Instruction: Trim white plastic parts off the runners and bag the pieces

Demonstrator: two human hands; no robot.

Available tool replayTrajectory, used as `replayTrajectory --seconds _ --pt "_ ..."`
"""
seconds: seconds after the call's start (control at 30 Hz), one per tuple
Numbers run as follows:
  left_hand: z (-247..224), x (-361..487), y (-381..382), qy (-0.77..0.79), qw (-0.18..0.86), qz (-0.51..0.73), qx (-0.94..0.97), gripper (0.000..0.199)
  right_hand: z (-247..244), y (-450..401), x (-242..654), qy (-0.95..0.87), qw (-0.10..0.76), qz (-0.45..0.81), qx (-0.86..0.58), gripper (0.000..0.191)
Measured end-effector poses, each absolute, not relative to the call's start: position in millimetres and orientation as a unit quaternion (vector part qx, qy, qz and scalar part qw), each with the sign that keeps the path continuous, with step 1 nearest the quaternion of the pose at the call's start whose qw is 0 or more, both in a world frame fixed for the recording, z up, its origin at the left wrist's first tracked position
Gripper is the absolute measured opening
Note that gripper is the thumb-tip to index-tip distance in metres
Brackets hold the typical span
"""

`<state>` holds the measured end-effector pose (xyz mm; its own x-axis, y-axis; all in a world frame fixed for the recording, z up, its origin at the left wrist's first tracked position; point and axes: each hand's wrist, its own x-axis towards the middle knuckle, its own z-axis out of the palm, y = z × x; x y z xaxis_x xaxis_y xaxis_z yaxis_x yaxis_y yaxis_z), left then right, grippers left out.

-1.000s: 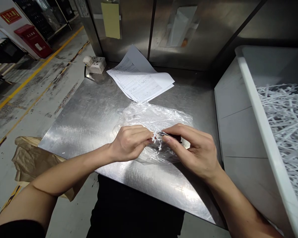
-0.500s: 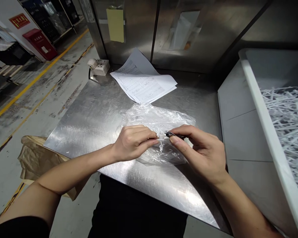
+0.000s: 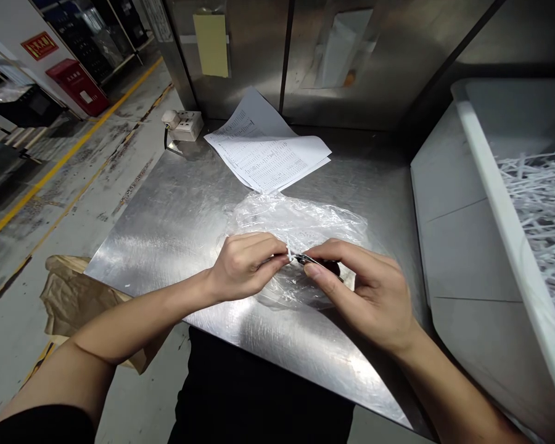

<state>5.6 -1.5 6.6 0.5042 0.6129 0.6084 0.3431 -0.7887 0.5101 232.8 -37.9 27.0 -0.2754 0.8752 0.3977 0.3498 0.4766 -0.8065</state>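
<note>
My left hand [image 3: 247, 265] is closed in a pinch on a small white plastic piece [image 3: 290, 251], which sticks out past the fingertips. Between thumb and fingers of my right hand [image 3: 365, 280] are small dark nippers [image 3: 301, 259], their narrow tip pointing left and meeting the white piece. The palm and fingers hide part of the tool's handles. Beneath both hands a crumpled clear plastic bag [image 3: 300, 216] lies on the metal table [image 3: 157, 228]; what is inside it I cannot make out.
Printed sheets [image 3: 268, 154] lie behind the bag. A power socket block [image 3: 187, 125] sits at the back left corner. On the right stands a large white bin [image 3: 467, 259] holding many thin white plastic pieces [image 3: 543, 203]. Brown paper [image 3: 78, 296] hangs beyond the table's left edge.
My right hand has moved slightly left, bringing the nippers' tip against the white piece. The strip of white plastic that hung between the hands no longer shows there.
</note>
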Motion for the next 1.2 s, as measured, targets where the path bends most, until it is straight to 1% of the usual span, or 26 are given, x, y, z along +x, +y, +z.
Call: replayTrajectory --seconds 0.13,0.3,0.53,0.73,0.9,1.2 --pt "6.5 5.7 -1.6 0.278 0.177 0.42 0.845 0.014 26.8 -36.3 234.3 -0.747 0.441 0.303 -0.395 0.006" --pt "6.4 6.5 -1.2 0.267 0.195 0.437 0.837 0.011 25.9 -36.9 235.7 -0.747 0.45 0.31 -0.38 0.011" --pt "4.5 6.4 0.0 0.267 0.206 0.475 0.813 0.008 28.9 -37.8 243.6 -0.728 0.477 0.279 -0.406 0.012" --pt "7.1 5.6 -0.3 0.274 0.219 0.487 0.8 0.008 26.3 -35.2 245.4 -0.74 0.461 0.289 -0.395 0.01" --pt "8.8 5.6 -0.7 0.285 0.233 0.504 0.781 0.01 27.5 -34.3 245.0 -0.753 0.45 0.3 -0.375 0.012" --pt "6.7 5.6 0.1 0.275 0.213 0.503 0.791 0.009 30.3 -33.8 241.4 -0.8 0.433 0.243 -0.336 0.011"
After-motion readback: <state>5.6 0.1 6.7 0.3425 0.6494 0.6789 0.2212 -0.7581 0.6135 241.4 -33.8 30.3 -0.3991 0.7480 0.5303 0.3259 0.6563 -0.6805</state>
